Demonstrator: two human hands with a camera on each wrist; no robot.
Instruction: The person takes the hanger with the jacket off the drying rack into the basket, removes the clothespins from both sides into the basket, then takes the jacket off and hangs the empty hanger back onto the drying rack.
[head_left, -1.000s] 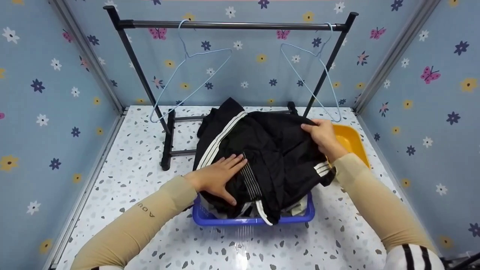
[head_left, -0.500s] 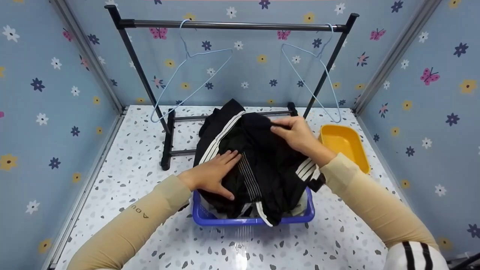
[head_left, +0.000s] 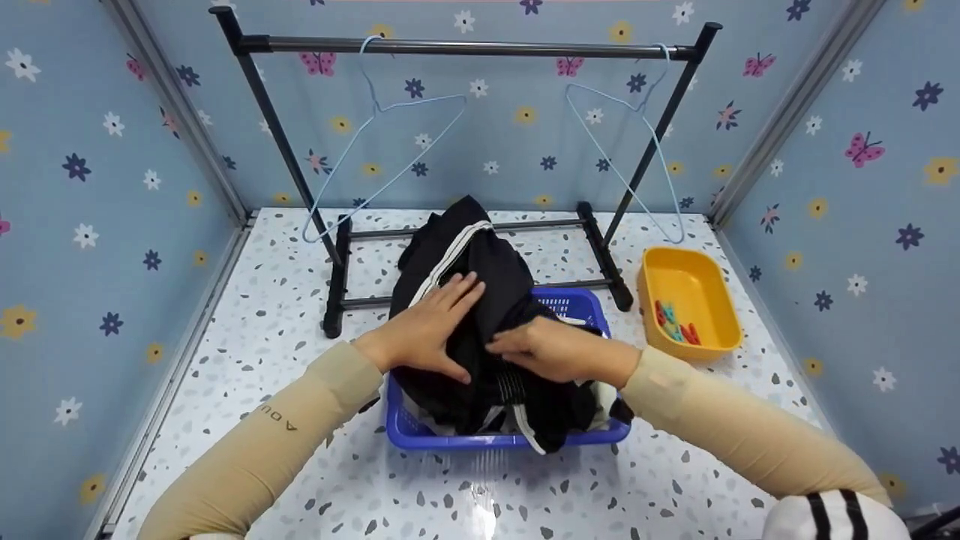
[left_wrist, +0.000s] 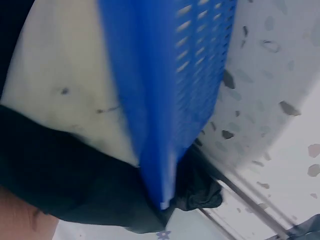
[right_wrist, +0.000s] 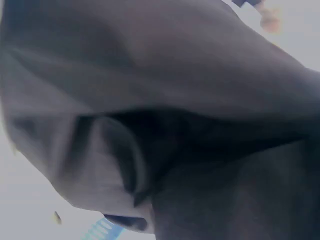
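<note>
A black garment with white stripes (head_left: 507, 274) lies bunched over a blue perforated basket (head_left: 495, 442), its far end hanging over the back rim. My left hand (head_left: 424, 328) rests on its left side with fingers and thumb spread. Just to the right, my right hand (head_left: 562, 349) pinches a fold of the black cloth near the middle; that grip is partly hidden by the hand itself. White cloth shows under the garment inside the basket. In the left wrist view, black fabric (left_wrist: 75, 175) drapes over the basket wall (left_wrist: 200, 65). Dark cloth (right_wrist: 150, 65) fills the right wrist view.
Behind the basket stands a black clothes rack (head_left: 465, 47) with two light blue hangers, one at the left (head_left: 375, 112) and one at the right (head_left: 637, 112). A yellow tray (head_left: 697, 289) with several coloured clothespins (head_left: 679, 326) sits to the right. Flowered walls enclose the speckled surface.
My right hand has moved left and toward me, folding the garment's right side inward over the middle. The basket's right back corner and the yellow tray have come into view. My left hand stays nearly put.
</note>
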